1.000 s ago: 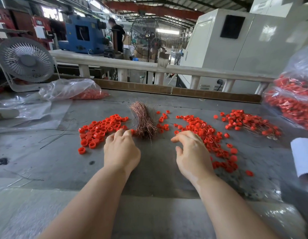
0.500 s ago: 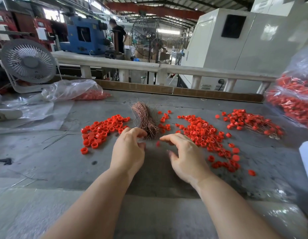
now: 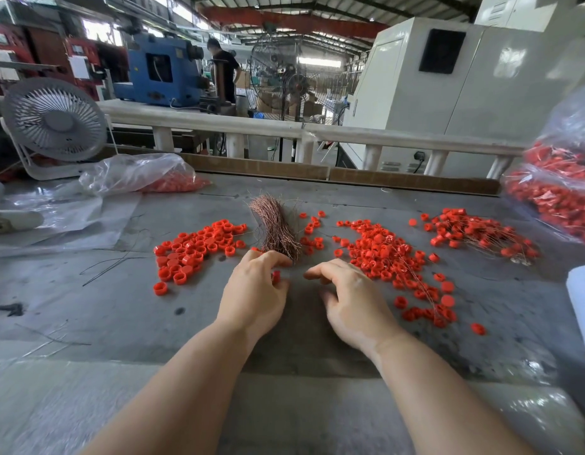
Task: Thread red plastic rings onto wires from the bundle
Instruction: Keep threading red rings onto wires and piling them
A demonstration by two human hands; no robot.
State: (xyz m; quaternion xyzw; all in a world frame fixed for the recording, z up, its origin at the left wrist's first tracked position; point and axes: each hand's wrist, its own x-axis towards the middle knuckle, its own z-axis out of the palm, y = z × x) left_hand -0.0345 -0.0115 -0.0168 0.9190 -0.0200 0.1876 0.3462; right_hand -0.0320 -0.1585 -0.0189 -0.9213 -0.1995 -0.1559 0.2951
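Red ring (image 3: 276, 276) pinched in my left hand (image 3: 255, 292) just below the copper wire bundle (image 3: 275, 228) on the grey surface (image 3: 87, 310); my right hand (image 3: 351, 298) hovers loosely curled, holding nothing. Clear bags (image 3: 561, 195) beside hold more red rings.

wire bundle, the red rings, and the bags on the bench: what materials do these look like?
Wire bundle: fine strands with a copper-pink metallic sheen, likely bare or enamelled copper.
Red rings: opaque, uniformly red, smooth and slightly glossy, which looks like moulded plastic.
Bag on the left and bag on the right: clear, crinkled, glare-catching film, probably polyethylene.
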